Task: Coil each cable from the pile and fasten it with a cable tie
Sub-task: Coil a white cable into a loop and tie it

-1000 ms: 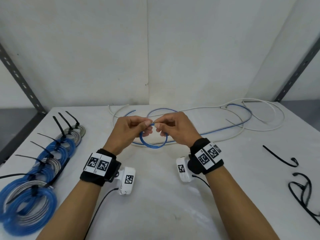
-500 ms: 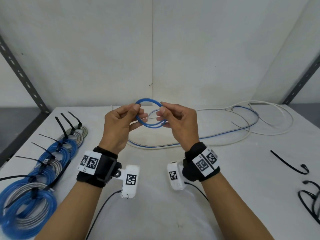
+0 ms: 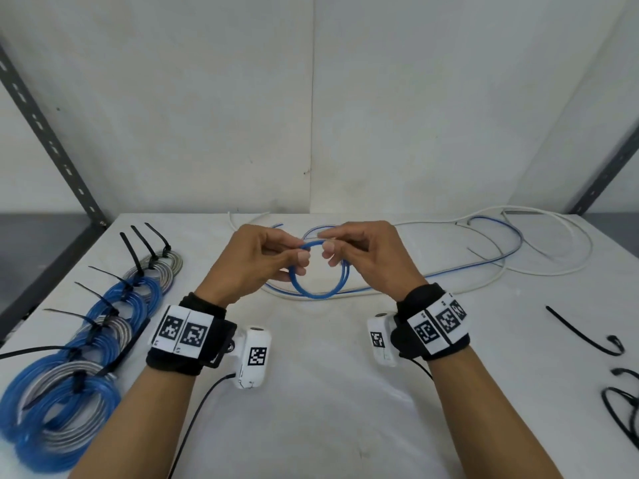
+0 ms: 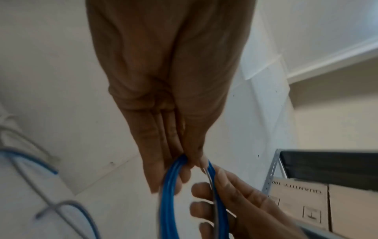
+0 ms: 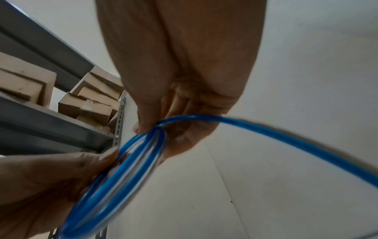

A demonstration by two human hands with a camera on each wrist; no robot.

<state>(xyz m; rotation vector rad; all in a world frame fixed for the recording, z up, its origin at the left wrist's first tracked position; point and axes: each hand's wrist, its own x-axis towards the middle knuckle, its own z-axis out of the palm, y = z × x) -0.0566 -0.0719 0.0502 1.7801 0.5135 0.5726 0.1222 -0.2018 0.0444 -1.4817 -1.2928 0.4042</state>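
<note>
A small blue cable coil (image 3: 320,290) hangs between both hands above the middle of the white table (image 3: 328,392). My left hand (image 3: 276,257) pinches its left side; in the left wrist view the blue strands (image 4: 170,190) run out from under the fingertips. My right hand (image 3: 349,247) pinches the coil's top right, seen as blue loops (image 5: 132,161) in the right wrist view. The cable's loose tail (image 3: 449,267) runs right across the table into a pile of white and blue cables (image 3: 539,247). Loose black cable ties (image 3: 584,337) lie at the right.
Several finished blue and grey coils with black ties (image 3: 86,333) lie in a row along the table's left edge. More black ties (image 3: 622,409) sit at the right edge. Grey shelf uprights (image 3: 48,133) flank the table. White walls stand close behind.
The hands lifted the coil and turned it, then brought it back down; it now hangs lower with another loop added. The loose tail has shifted on the table.
</note>
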